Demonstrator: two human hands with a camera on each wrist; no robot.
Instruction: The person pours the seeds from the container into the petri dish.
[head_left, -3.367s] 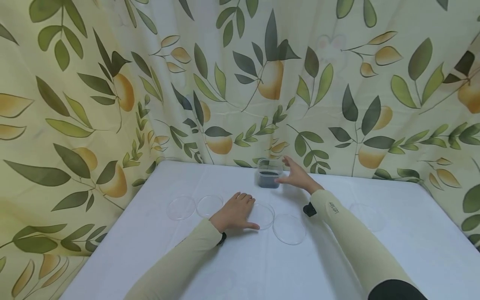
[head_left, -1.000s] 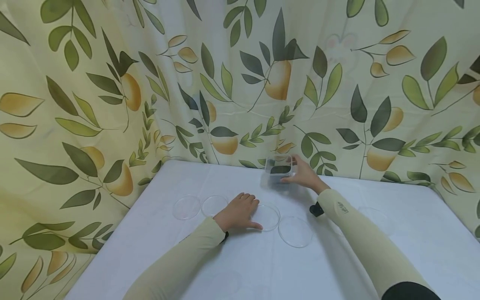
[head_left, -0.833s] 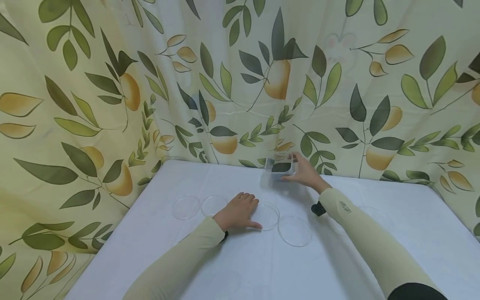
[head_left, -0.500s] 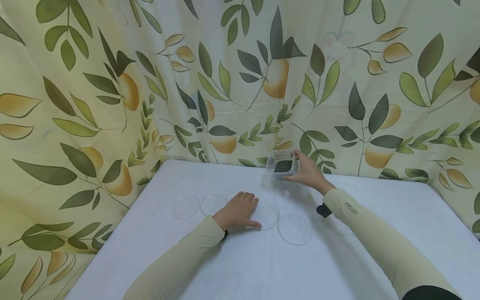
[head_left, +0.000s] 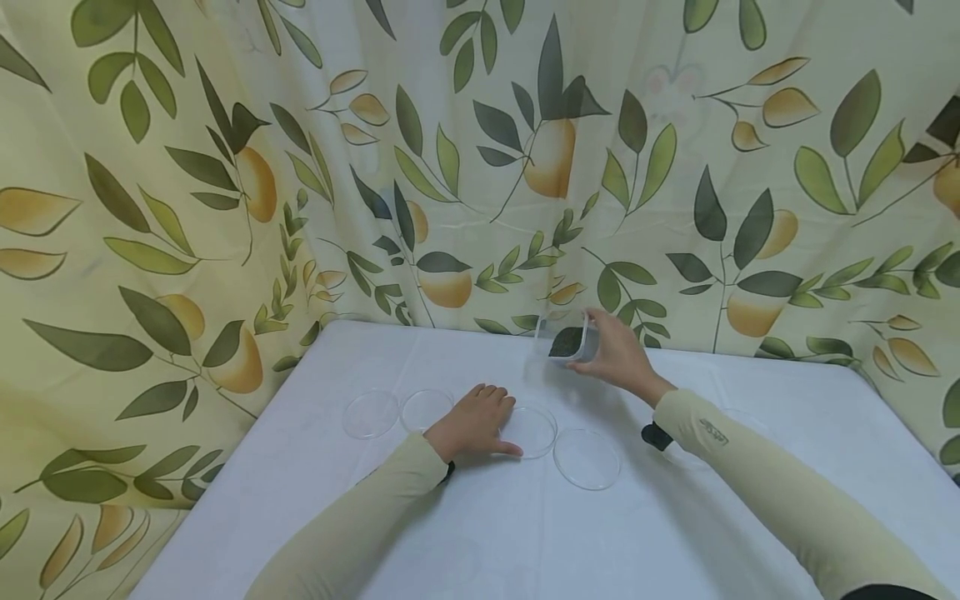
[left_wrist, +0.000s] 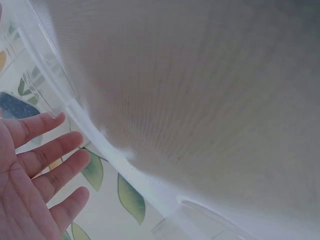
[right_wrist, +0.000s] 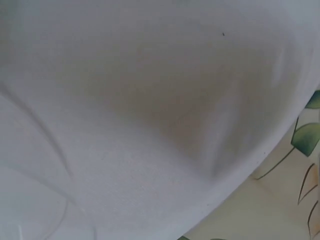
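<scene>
My right hand point(head_left: 618, 354) grips a clear square plastic container point(head_left: 562, 360) by its right side, near the back edge of the table. The container is tilted so its mouth faces me, and dark granular material point(head_left: 567, 342) has slid to the lower part. My left hand point(head_left: 471, 423) rests by a clear round dish point(head_left: 542, 433), thumb extended at its near rim. In the left wrist view, the left fingers point(left_wrist: 62, 147) are spread and loosely straight. The right wrist view shows white cloth point(right_wrist: 150, 150) and faint dish rims, with no hand visible.
Another round dish point(head_left: 588, 460) lies to the front right. Two more, a left dish point(head_left: 371, 414) and a neighbouring dish point(head_left: 426, 410), sit left of the left hand. Faint clear outlines lie behind the right forearm. A leaf-patterned curtain point(head_left: 480, 167) hangs behind the white table point(head_left: 465, 533).
My right hand has lifted the container from standing upright and tipped it toward me, so the dark material shows through its mouth. My left hand has stayed in place beside the dish.
</scene>
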